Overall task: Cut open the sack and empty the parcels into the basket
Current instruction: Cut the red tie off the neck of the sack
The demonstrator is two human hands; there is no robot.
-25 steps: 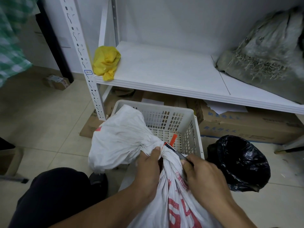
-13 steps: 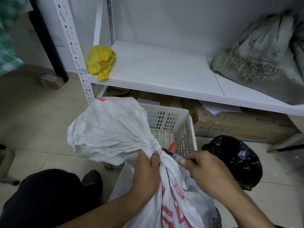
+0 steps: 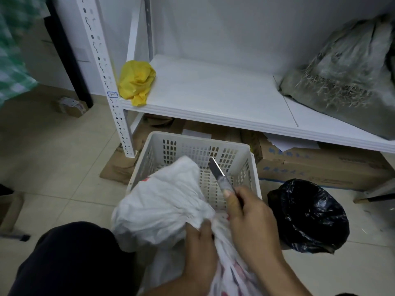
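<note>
**Mia:** Where is the sack?

**Tom:** The white sack (image 3: 162, 206) is right in front of the person. It runs long, from the lap up to the basket (image 3: 192, 138). Its loose top flops over the near edge of the basket.

**Mia:** What are the hands doing?

**Tom:** The left hand (image 3: 199, 242) has its fingers curled tight round the neck of the sack. The right hand (image 3: 254, 218) is wrapped round the handle of a knife (image 3: 220, 176).

**Mia:** Which way does the knife point?

**Tom:** Up and away, over the basket. The blade is not touching the sack. The neck is just under the right hand and a bit to the left, right by the left hand.

**Mia:** Is the sack open?

**Tom:** I cannot tell, and I see no parcels. I think the blade must go down to the neck and keep away from the left hand
</note>
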